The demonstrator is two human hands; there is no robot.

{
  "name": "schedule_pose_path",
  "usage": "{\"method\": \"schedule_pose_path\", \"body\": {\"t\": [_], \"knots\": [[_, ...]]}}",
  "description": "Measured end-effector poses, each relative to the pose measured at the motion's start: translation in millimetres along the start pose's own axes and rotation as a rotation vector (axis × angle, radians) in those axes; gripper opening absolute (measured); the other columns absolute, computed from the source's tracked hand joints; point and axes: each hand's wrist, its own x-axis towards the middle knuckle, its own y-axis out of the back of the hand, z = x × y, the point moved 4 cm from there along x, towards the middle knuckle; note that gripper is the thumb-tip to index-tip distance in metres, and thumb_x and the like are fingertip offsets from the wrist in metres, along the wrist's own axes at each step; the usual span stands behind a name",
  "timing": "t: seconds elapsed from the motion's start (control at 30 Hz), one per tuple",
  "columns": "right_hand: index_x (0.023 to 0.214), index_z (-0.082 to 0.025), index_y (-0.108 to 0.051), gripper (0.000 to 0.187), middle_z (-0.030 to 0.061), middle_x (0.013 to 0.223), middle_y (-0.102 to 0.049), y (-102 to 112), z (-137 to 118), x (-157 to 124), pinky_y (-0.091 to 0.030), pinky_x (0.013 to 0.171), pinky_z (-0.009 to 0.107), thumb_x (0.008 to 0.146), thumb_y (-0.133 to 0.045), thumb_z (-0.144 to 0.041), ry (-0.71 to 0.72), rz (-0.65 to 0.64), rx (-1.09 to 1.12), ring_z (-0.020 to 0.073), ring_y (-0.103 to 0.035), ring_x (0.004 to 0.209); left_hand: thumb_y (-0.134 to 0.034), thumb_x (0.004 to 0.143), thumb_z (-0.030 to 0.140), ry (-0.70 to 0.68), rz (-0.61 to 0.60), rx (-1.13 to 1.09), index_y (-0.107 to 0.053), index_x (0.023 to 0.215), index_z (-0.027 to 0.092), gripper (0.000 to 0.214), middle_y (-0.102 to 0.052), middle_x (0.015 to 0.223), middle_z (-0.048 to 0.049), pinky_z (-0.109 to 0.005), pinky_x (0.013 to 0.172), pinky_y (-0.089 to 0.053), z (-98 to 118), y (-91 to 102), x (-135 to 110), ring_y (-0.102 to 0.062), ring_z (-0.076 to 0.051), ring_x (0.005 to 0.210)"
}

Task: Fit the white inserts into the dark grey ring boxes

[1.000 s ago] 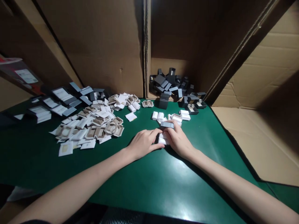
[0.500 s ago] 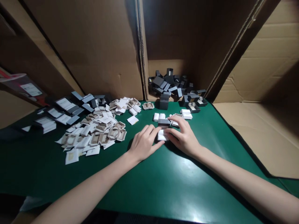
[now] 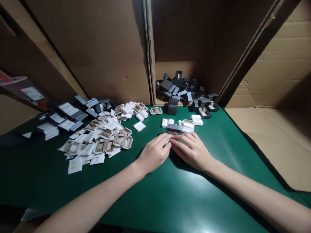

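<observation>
Room on surface (image 3: 184, 194) at 6 o'clock, to near edge. Your L hand (image 3: 155, 152) pinches white piece (image 3: 167, 141) (mostly hidden) btwn hands; R hand (image 3: 191, 149), fingers bent, meets it, grip unclear. Black box (image 3: 174, 129) at 12.

Nothing can be read for certain: the white label (image 3: 32, 93) on the see-through container (image 3: 15, 85) at far left bears only blurred marks.

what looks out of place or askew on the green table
Nothing looks clearly damaged; mildly odd is one flat white rectangular piece lying off the right edge of the jumbled heap of white-and-brown inserts, as if strayed.
</observation>
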Motion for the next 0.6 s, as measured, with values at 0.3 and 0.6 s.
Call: {"method": "schedule_pose_path", "body": {"t": [0.3,0.6], "knots": [[0.107,-0.011,-0.060,0.022,0.0148,0.104,-0.065,-5.3,4.7,-0.4,-0.051,0.075,0.037,0.087,-0.051,-0.012,-0.092,-0.027,0.089,0.0223,-0.057,0.092,-0.043,0.090,0.011,0.047,-0.011,0.009,-0.054,0.116,0.009,0.029,-0.057,0.122,-0.0139,-0.038,0.096,-0.050,-0.4,-4.8,-1.4,-0.053,-0.024,0.116],[0.095,-0.014,-0.064,0.014,0.0108,0.097,-0.068,-6.6,7.9,-3.9,-0.047,0.071,0.037,0.088,-0.052,-0.016,-0.092,-0.094,0.012,0.0213,-0.056,0.084,-0.043,0.088,0.011,0.032,-0.012,0.006,-0.055,0.114,0.009,0.028,-0.059,0.117,-0.0139,-0.038,0.092,-0.052,3.8,-3.2,1.3,-0.054,-0.024,0.114]]}}
